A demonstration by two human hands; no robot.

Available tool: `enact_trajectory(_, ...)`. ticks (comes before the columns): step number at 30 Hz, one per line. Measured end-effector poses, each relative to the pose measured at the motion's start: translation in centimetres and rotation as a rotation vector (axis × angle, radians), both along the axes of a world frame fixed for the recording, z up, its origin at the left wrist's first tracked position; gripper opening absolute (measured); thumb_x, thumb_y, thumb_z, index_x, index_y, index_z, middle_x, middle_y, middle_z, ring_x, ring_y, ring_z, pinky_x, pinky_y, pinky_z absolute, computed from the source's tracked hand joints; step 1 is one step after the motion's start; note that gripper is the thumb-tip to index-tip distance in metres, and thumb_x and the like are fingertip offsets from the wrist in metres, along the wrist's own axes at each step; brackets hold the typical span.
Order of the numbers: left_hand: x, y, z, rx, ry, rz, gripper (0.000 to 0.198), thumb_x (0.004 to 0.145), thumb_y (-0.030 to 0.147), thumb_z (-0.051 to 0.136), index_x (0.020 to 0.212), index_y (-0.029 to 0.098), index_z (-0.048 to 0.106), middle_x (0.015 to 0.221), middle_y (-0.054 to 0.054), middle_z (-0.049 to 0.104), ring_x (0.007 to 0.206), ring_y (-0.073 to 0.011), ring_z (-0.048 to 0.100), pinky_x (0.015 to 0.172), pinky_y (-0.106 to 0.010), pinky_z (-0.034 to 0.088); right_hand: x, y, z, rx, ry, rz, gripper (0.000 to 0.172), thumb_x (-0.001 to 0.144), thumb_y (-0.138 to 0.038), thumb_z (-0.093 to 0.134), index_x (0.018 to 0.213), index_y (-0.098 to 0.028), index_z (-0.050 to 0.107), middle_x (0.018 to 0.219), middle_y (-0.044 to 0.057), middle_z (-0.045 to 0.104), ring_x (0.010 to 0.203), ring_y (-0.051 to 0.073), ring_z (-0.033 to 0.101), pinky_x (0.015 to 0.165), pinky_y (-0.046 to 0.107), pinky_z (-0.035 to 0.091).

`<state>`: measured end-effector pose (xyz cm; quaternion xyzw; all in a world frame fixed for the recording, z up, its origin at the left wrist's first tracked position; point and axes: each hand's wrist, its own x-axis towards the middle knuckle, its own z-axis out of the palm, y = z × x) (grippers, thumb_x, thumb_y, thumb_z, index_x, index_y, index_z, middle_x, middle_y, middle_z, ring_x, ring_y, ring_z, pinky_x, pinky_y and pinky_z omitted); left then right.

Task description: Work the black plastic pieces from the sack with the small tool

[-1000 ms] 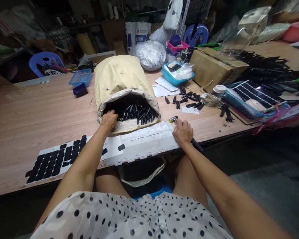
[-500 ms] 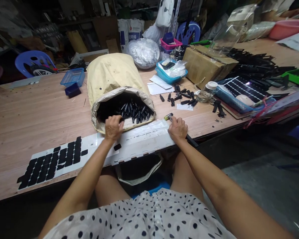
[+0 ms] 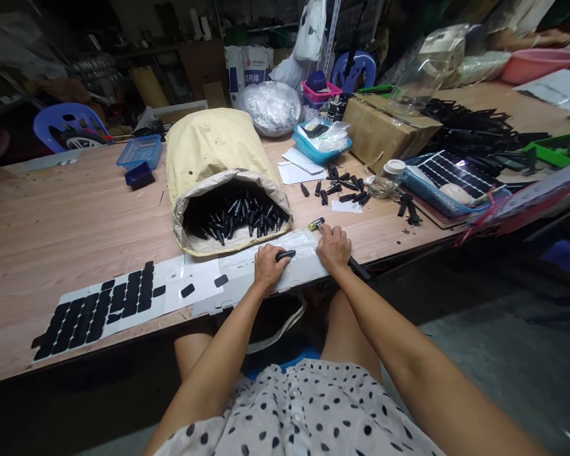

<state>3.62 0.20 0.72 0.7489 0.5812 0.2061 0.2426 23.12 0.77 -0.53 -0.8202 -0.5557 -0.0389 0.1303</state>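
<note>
My left hand (image 3: 268, 266) grips a small black part (image 3: 285, 254) over the white board (image 3: 247, 278) at the table's front edge. To its right, my right hand (image 3: 334, 247) is closed around a small hammer, whose yellow-and-metal head (image 3: 316, 223) sticks out beyond the fingers; its dark handle runs down past the hand. Behind my left hand lies an open cream sack (image 3: 218, 142) with many black pointed parts (image 3: 232, 218) at its mouth. Two loose black pads (image 3: 187, 291) lie left of my left hand, and a sheet of black pads (image 3: 92, 313) is farther left.
Black parts (image 3: 346, 183) lie loose behind my right hand. Farther back are a blue basket (image 3: 320, 152) and a cardboard box (image 3: 384, 130). A blue tray (image 3: 420, 187) with a panel stands at the right. Another person's arm (image 3: 527, 41) shows at the upper right.
My left hand has moved right from the sack's mouth onto the white board, with a black part in it. Black parts at the mouth are spread farther left. My right hand still holds the hammer.
</note>
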Motion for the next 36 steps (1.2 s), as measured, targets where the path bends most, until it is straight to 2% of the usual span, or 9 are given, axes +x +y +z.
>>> enact_trajectory(4,0.2,0.1,-0.2,-0.006,-0.016,0.006,0.015,0.086,0.028,0.069,0.099,0.027,0.076,0.103,-0.005,0.067,0.106,-0.0256,0.054,0.097,-0.040,0.043,0.7,-0.4,0.3,0.040,0.145,0.021,0.042,0.094,-0.019,0.043,0.128,-0.025,0.066,0.105,0.011,0.061,0.097,0.025,0.053,0.078,0.032,0.038)
enact_trajectory(7,0.3,0.1,-0.2,0.007,-0.035,0.013,0.018,0.085,0.025,0.069,0.102,0.026,0.075,0.103,-0.005,0.067,0.106,-0.0253,0.054,0.097,-0.040,0.043,0.5,-1.9,0.4,0.140,0.275,0.096,0.044,0.095,-0.018,0.039,0.130,-0.024,0.065,0.108,0.010,0.065,0.099,0.025,0.056,0.083,0.031,0.043)
enact_trajectory(12,0.5,0.0,-0.3,0.009,-0.046,0.016,0.014,0.086,0.023,0.068,0.098,0.025,0.074,0.101,-0.005,0.067,0.104,-0.0246,0.054,0.095,-0.038,0.044,-1.7,-5.4,0.6,0.219,0.415,0.292,0.044,0.095,-0.018,0.036,0.129,-0.022,0.065,0.116,0.011,0.069,0.106,0.023,0.061,0.095,0.034,0.048)
enact_trajectory(17,0.6,0.2,-0.4,0.017,-0.062,0.024,0.014,0.087,0.025,0.068,0.098,0.025,0.076,0.100,-0.005,0.066,0.104,-0.0247,0.055,0.095,-0.039,0.044,-3.4,-7.0,1.0,0.242,0.415,0.362,0.044,0.098,-0.020,0.036,0.130,-0.024,0.066,0.116,0.010,0.070,0.111,0.023,0.062,0.099,0.035,0.049)
enact_trajectory(22,0.8,0.1,-0.2,0.022,-0.075,0.032,0.013,0.086,0.022,0.070,0.097,0.024,0.076,0.099,-0.005,0.067,0.105,-0.0246,0.056,0.095,-0.038,0.044,-3.7,-7.0,1.1,0.203,0.431,0.362,0.042,0.097,-0.018,0.037,0.126,-0.023,0.068,0.110,0.009,0.071,0.105,0.021,0.064,0.095,0.033,0.051)
enact_trajectory(27,1.0,-0.1,-0.2,0.024,-0.092,0.055,0.011,0.084,0.019,0.071,0.093,0.024,0.076,0.096,-0.004,0.067,0.102,-0.0233,0.057,0.093,-0.037,0.045,-4.5,-7.1,0.9,0.348,0.474,0.452,0.041,0.097,-0.021,0.041,0.127,-0.025,0.068,0.107,0.008,0.071,0.104,0.022,0.064,0.093,0.034,0.053)
enact_trajectory(30,1.1,0.0,-0.3,0.043,-0.101,0.065,0.011,0.085,0.018,0.070,0.092,0.025,0.076,0.094,-0.003,0.067,0.101,-0.0230,0.057,0.092,-0.037,0.046,-5.0,-7.1,0.5,0.340,0.487,0.472,0.039,0.096,-0.021,0.044,0.123,-0.026,0.070,0.099,0.007,0.070,0.095,0.021,0.065,0.086,0.032,0.054)
enact_trajectory(33,1.1,0.0,-0.5,0.046,-0.092,0.059,0.011,0.083,0.018,0.072,0.091,0.025,0.076,0.096,-0.004,0.067,0.102,-0.0234,0.057,0.093,-0.038,0.046,-4.4,-6.5,0.4,0.348,0.459,0.432,0.039,0.096,-0.020,0.043,0.122,-0.027,0.071,0.100,0.007,0.070,0.095,0.022,0.064,0.086,0.032,0.053)
enact_trajectory(36,1.2,0.0,-0.6,0.047,-0.081,0.050,0.010,0.082,0.020,0.072,0.091,0.024,0.075,0.097,-0.004,0.066,0.103,-0.0241,0.056,0.093,-0.038,0.045,-2.6,-4.9,0.9,0.343,0.370,0.318,0.041,0.096,-0.019,0.041,0.125,-0.026,0.070,0.102,0.008,0.068,0.097,0.022,0.061,0.085,0.032,0.050)
